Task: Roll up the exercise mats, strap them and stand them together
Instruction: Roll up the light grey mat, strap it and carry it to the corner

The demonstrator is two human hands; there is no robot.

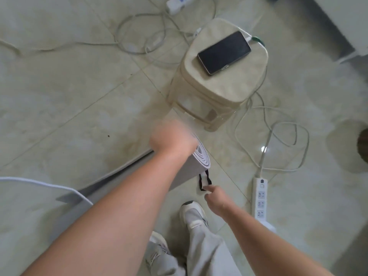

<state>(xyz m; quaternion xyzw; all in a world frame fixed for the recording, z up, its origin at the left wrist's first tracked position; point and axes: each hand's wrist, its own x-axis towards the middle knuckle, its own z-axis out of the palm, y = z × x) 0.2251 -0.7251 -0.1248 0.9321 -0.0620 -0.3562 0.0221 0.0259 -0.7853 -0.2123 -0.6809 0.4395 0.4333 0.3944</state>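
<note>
A grey exercise mat [179,176] lies rolled up on the tiled floor, and its spiral end [203,158] faces right. My left hand [173,138], blurred, grips the top of the roll near that end. A black-and-white strap [205,181] hangs below the roll's end. My right hand [215,198] pinches the strap's lower end between thumb and finger. The rest of the roll runs down to the left behind my left forearm.
A beige plastic stool [215,92] stands just beyond the roll with a black phone [224,52] on it. White cables [278,136] loop over the floor. A power strip [260,198] lies to the right, another [177,4] at the top. My shoes [193,214] are below.
</note>
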